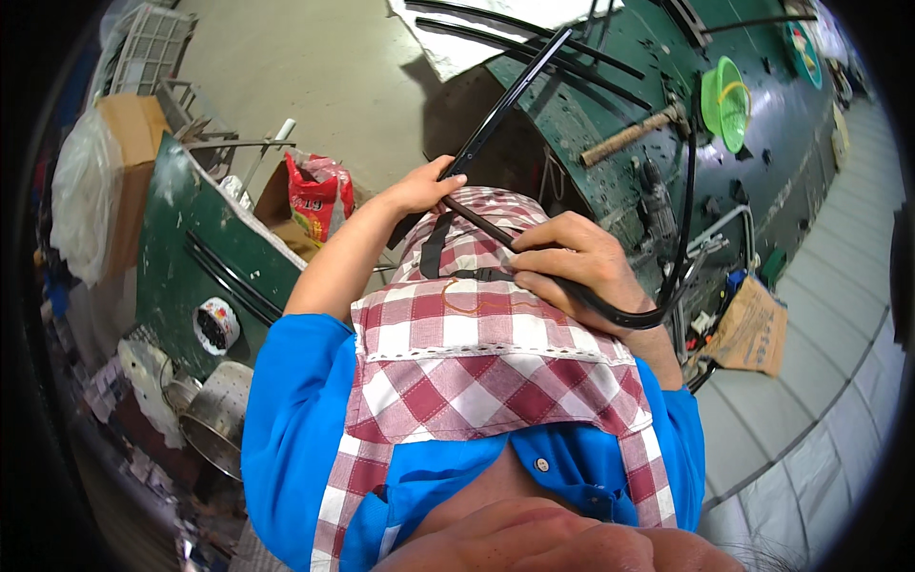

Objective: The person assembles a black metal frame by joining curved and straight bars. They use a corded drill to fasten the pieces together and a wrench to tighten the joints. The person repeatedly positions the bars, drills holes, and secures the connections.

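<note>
My left hand (427,187) is closed around the lower end of a long, glossy black rail (510,103), which slants up and away to the right. From beside that hand, a bendy black rubber strip (481,223) crosses in front of my checked apron. My right hand (575,255) grips the strip between thumb and fingers, near its middle. Past my right wrist the strip loops round and rises along the workbench side. Whether the strip sits inside the rail at my left hand is hidden by the fingers.
On the green workbench (572,129) at the right lie a wooden-handled hammer (629,135), a power drill (656,195), a green basket (713,100) and more black rails (534,48). Leftward stand a second green table (167,276), a red bag (317,195) and a metal pot (214,415).
</note>
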The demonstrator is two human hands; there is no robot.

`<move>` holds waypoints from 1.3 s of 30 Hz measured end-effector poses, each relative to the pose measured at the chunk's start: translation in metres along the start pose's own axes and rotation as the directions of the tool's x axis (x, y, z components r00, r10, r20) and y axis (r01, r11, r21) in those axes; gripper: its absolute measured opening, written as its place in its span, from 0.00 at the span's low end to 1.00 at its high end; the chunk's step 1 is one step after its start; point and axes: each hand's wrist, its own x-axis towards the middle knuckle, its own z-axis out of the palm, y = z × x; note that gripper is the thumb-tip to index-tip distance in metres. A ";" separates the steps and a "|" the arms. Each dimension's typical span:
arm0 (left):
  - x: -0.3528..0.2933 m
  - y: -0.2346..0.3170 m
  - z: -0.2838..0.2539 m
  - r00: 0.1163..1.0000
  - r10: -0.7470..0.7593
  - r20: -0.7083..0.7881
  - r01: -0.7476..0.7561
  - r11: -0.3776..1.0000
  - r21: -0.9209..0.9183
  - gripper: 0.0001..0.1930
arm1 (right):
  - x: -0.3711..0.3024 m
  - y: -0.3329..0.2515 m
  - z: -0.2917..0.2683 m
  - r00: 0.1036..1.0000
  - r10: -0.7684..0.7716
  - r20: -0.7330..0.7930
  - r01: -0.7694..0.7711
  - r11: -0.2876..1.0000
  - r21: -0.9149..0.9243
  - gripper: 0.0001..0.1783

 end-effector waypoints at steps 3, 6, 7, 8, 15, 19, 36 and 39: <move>0.004 0.005 0.008 0.973 -0.105 0.208 0.128 0.987 -0.101 0.31 | -0.014 0.006 0.007 1.000 0.011 0.022 -0.010 0.998 -0.057 0.09; 0.032 -0.003 0.016 0.958 -0.254 0.129 0.239 0.963 0.123 0.26 | -0.016 0.005 0.004 0.997 -0.003 0.073 0.012 0.993 -0.121 0.09; 0.035 -0.001 0.022 0.962 -0.251 0.110 0.230 0.957 0.176 0.24 | -0.016 0.007 0.001 0.995 -0.019 0.097 0.032 0.989 -0.142 0.09; 0.040 0.003 0.029 0.965 -0.247 0.089 0.222 0.948 0.226 0.22 | -0.017 0.010 -0.001 0.992 -0.046 0.120 0.063 0.988 -0.144 0.10; 0.057 0.057 0.050 0.970 -0.179 -0.164 0.224 0.921 0.317 0.15 | -0.064 0.079 -0.039 0.964 0.248 0.100 -0.258 0.961 0.101 0.25; 0.052 0.060 0.044 0.974 -0.112 -0.199 0.181 0.909 0.376 0.17 | -0.127 0.163 -0.039 0.735 0.667 -0.126 -0.671 0.741 0.005 0.26; 0.024 0.049 0.100 0.992 -0.123 0.043 0.102 0.939 0.330 0.17 | -0.327 0.295 0.018 -0.379 0.920 -0.099 -0.667 -0.198 0.718 0.47; 0.006 0.049 0.102 0.981 -0.134 0.139 0.083 0.944 0.320 0.16 | -0.300 0.287 0.011 -0.443 0.890 -0.106 -0.609 -0.212 0.765 0.43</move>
